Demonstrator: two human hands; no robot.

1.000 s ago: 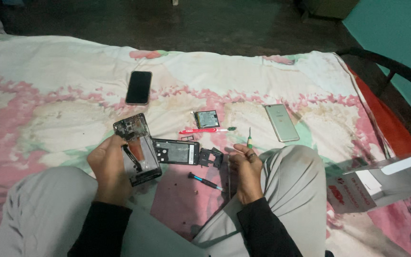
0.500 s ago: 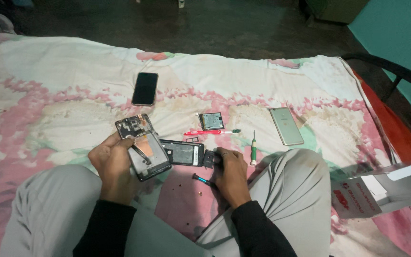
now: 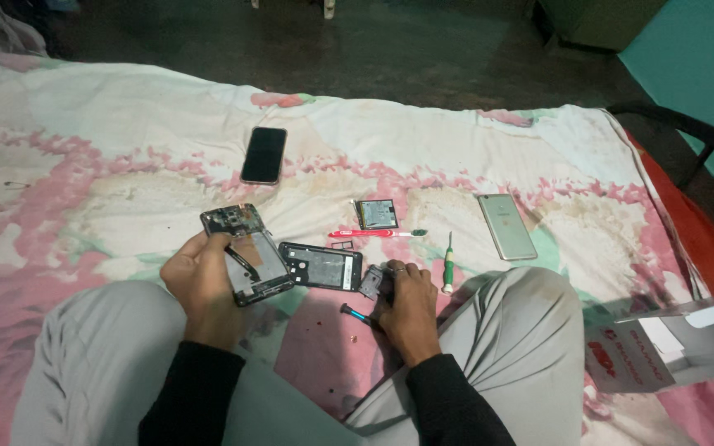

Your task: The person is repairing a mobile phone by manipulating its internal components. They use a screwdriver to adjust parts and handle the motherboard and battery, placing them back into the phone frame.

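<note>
Floral bedsheet [image 3: 109, 190], pink and cream, serves as the work surface; dark floor beyond. Person sits cross-legged in grey trousers, black sleeves.

Nearest: right hand [image 3: 406, 310] rests palm-down on the sheet, fingers curled over a small dark part [image 3: 371, 282]. Whether it actually pinches the piece or only touches it, cannot tell. A small blue-tipped screwdriver [image 3: 355, 313] lies just beside that hand's thumb, free on the sheet.

Left hand [image 3: 200, 281] grasps an opened phone body [image 3: 245, 252], tilted, insides facing up, thumb laid across its lower half. Black back cover [image 3: 321, 266] lies flat between the two hands, close against the phone body's edge.

Judgement on handling: the loose part looks light and small, so a fingertip pinch at its edges should suit it better than a flat press; the phone body would do well kept level, so nothing slides out onto the patterned cloth, where small bits would be hard to spot.

Further out: green-handled screwdriver [image 3: 448, 266] by the right knee. Red toothbrush [image 3: 369, 234] lies crosswise, and just behind it a small square battery-like module [image 3: 376, 213]. Pale gold phone [image 3: 506, 225] face-down to the right. Black phone [image 3: 264, 154] lies alone, well apart, toward the far edge.

Containers: one open white carton [image 3: 663, 351] at far right by the knee; its contents are not visible from here.
</note>
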